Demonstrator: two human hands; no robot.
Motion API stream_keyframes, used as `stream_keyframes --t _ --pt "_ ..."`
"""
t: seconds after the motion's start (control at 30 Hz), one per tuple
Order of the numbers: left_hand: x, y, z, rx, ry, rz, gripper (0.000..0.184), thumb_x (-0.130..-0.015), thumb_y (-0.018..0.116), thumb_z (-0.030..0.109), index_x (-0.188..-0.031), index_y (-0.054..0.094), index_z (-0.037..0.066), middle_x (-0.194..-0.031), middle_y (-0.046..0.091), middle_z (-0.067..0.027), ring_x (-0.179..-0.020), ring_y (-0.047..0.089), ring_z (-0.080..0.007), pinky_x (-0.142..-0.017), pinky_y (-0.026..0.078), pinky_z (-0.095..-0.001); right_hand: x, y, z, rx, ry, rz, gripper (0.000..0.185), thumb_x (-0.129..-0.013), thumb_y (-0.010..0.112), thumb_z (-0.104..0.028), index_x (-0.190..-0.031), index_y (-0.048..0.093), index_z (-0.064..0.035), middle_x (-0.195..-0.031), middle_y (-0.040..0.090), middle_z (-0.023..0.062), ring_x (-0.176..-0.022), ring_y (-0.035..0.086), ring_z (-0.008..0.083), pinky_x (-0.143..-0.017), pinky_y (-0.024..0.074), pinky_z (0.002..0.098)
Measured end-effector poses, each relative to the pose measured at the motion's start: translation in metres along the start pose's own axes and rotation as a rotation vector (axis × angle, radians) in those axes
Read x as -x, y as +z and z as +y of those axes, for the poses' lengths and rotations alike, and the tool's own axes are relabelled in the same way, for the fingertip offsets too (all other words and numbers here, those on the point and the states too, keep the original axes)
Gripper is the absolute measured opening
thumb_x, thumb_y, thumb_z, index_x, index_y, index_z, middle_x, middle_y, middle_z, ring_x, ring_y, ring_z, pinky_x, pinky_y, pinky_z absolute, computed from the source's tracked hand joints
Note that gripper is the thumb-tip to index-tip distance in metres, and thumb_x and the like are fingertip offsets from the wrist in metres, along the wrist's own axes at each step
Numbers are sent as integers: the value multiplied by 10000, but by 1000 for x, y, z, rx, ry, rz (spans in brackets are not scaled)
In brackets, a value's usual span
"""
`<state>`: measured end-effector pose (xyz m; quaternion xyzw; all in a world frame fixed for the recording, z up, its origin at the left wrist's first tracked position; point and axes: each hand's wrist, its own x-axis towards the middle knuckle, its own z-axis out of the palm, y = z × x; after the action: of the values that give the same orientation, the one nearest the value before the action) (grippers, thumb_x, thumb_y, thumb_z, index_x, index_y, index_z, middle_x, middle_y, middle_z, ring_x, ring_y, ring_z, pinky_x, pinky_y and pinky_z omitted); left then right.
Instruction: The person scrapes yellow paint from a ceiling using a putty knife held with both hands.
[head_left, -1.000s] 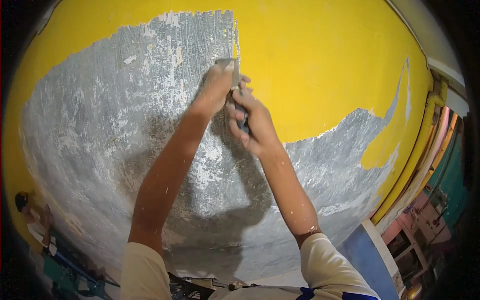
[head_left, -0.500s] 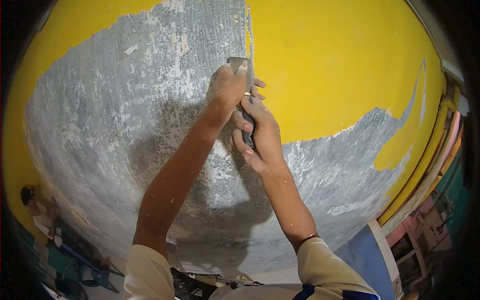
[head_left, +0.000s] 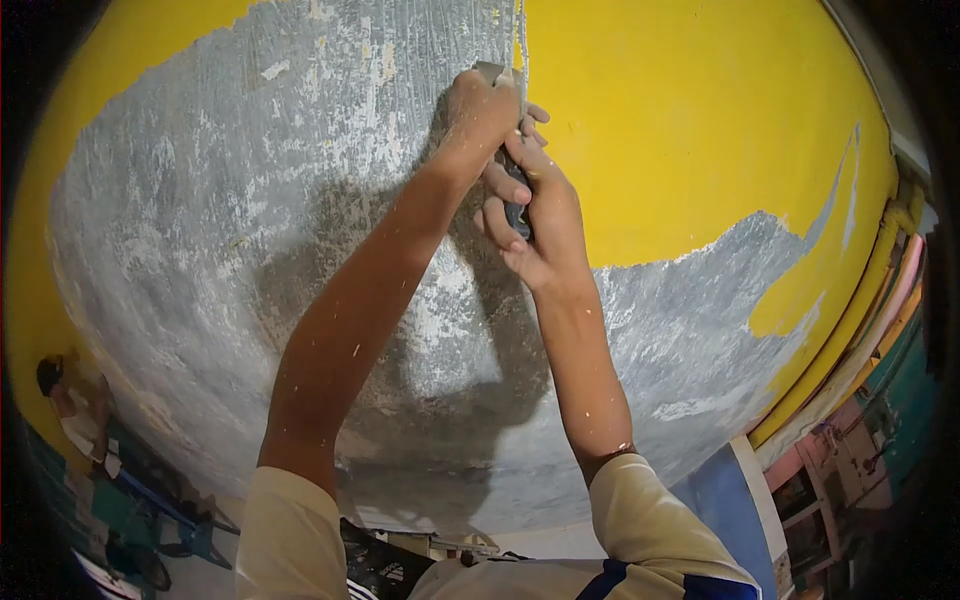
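Observation:
A scraper with a flat metal blade [head_left: 490,70] and a dark handle [head_left: 516,215] is held against the wall. My left hand [head_left: 485,115] is closed around the blade part, its thumb on the blade and some fingertips showing at the right side. Just below, my right hand [head_left: 540,205] grips the dark handle. The blade lies near the upright border between bare grey wall [head_left: 220,180] and yellow paint [head_left: 700,120]. A thin ragged strip of lifted paint runs up from there. White flecks dot both forearms.
Another person [head_left: 75,410] is at the lower left, close to the wall. A yellow pipe [head_left: 840,330] runs down the right side. A blue panel with a pale edge [head_left: 725,510] stands at the lower right. My arms cast a shadow on the grey wall.
Both hands and the scraper have moved up and to the right along the paint border. The camera view has shifted somewhat, and the hold on the scraper looks the same.

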<state>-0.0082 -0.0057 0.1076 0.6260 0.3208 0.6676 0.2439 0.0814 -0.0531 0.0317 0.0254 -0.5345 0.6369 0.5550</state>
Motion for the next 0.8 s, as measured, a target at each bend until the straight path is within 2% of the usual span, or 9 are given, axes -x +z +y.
stream_keyframes --t 0.23,0.37,0.53,0.6,0.7,0.8 --pt "-14 -3 4 -56 1 2 366 -1040 436 203 -1032 612 -118 -831 709 -186 -646 692 -266 -553 571 -372 -13 1 -4 49 4 2 67 -1067 476 -281 -1086 449 -223 -578 371 -63 -281 277 105 -313 284 235" --pt "-2 5 5 32 -36 80 365 -1050 429 208 -1031 637 -91 -774 697 -160 -587 656 -226 -529 552 -364 -5 -3 -8 40 10 -23 74 -1070 476 -293 -1106 441 -239 -574 370 -65 -283 277 103 -313 286 235" --pt "-7 4 -8 7 -22 7 348 -1044 434 193 -1072 638 -87 -750 687 -155 -566 644 -223 -508 538 -364 1 -7 -5 -24 34 -56 68 -1077 454 -288 -1125 442 -242 -572 367 -62 -283 281 104 -303 291 240" --pt "-10 5 3 -1 -35 14 346 -1038 438 188 -1080 639 -91 -753 690 -158 -564 644 -222 -501 537 -370 -6 -7 -7 -9 -2 -54 90 -1066 456 -278 -1101 447 -195 -592 384 -47 -303 284 101 -289 247 242" --pt "-15 4 6 1 -9 14 362 -1032 440 194 -1071 629 -111 -763 691 -166 -561 644 -234 -491 533 -372 -12 2 -10 21 -36 -47 96 -1063 457 -269 -1069 444 -174 -600 394 -42 -319 290 104 -294 230 245" --pt "-29 4 9 6 161 83 370 -1028 439 200 -1073 614 -123 -785 696 -178 -579 648 -248 -509 544 -380 -32 -8 -15 3 -30 -97 95 -1066 461 -270 -1057 444 -177 -601 397 -44 -326 294 108 -320 240 252"
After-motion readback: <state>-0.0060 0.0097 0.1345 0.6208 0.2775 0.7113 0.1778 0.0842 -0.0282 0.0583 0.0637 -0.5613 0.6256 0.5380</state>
